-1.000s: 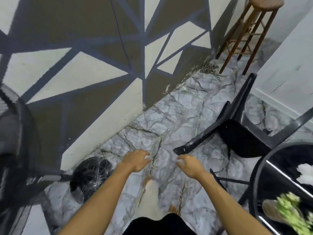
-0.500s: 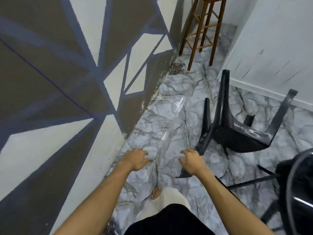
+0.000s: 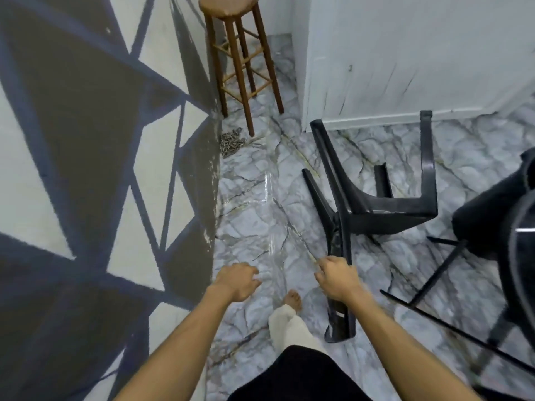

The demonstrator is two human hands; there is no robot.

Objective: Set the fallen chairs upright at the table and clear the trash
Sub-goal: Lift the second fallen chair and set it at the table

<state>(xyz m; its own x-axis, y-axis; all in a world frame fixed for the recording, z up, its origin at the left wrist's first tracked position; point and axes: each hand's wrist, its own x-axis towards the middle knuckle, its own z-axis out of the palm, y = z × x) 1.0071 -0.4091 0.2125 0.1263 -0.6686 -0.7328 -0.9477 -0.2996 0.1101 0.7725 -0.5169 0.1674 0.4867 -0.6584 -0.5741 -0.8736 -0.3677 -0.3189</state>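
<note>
- While I look down from the head camera, the biggest thing I see is the painted wall [image 3: 86, 169] on the left, with grey and white triangles, meeting the marble floor [image 3: 254, 204].
- A white wall [image 3: 405, 59] closes the far right side.
- At the right edge I catch part of a round table [image 3: 521, 241], dark and cut off by the frame.
- A black chair [image 3: 376, 206] lies on its side on the floor, between the table and the painted wall, legs pointing toward the white wall and its back toward me.
- A wooden stool [image 3: 240, 53] stands upright in the far corner.
- My right hand [image 3: 337, 277] has its fingers closed around the chair's back.
- My left hand [image 3: 236, 280] hovers above the floor, fingers loosely curled and holding nothing.
- A small chain [image 3: 231, 143] lies heaped by the stool's foot.
</note>
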